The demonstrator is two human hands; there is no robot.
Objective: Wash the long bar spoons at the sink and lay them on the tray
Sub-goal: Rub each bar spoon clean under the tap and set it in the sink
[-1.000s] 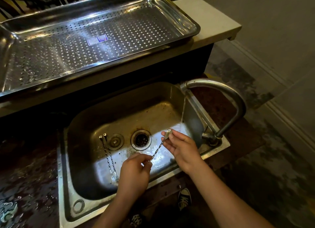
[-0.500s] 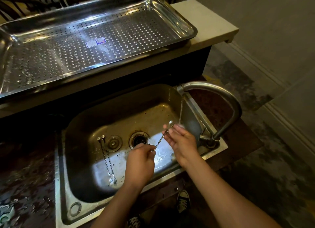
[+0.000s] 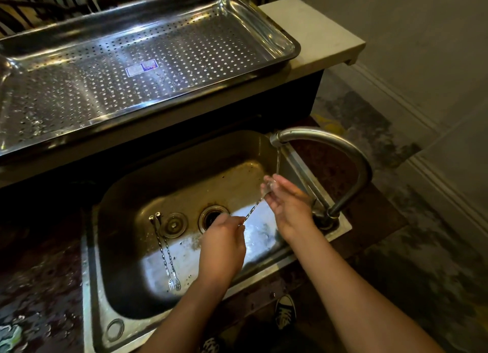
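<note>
Head view is showing the bowl end of a long twisted-stem steel bar spoon [image 3: 253, 210] dissolving into a blur of water and fingertips. It cannot be told whether the right hand [image 3: 287, 207] is pinching that bowl or only cradling it on nearly straight fingers. The left hand [image 3: 221, 249] is pinching the stem's lower end, and its curled fingers are hiding that tip. Both forearms are running off the bottom edge. The spoon is slanting up from the left hand, near the round drain hole [image 3: 212, 216], to the right hand under the curved grey steel faucet [image 3: 351, 154], above the stainless steel sink [image 3: 87, 286]. Two more twisted fork-tipped bar spoons [image 3: 165, 249] are lying side by side on the sink floor, left of both hands and apart from them. The large perforated steel tray [image 3: 274, 36] is sitting on the ledge behind, its left end cut off. Since a second ago the right hand has been lifting the bowl into the thin water stream [image 3: 277, 160], which was then falling past it.
</note>
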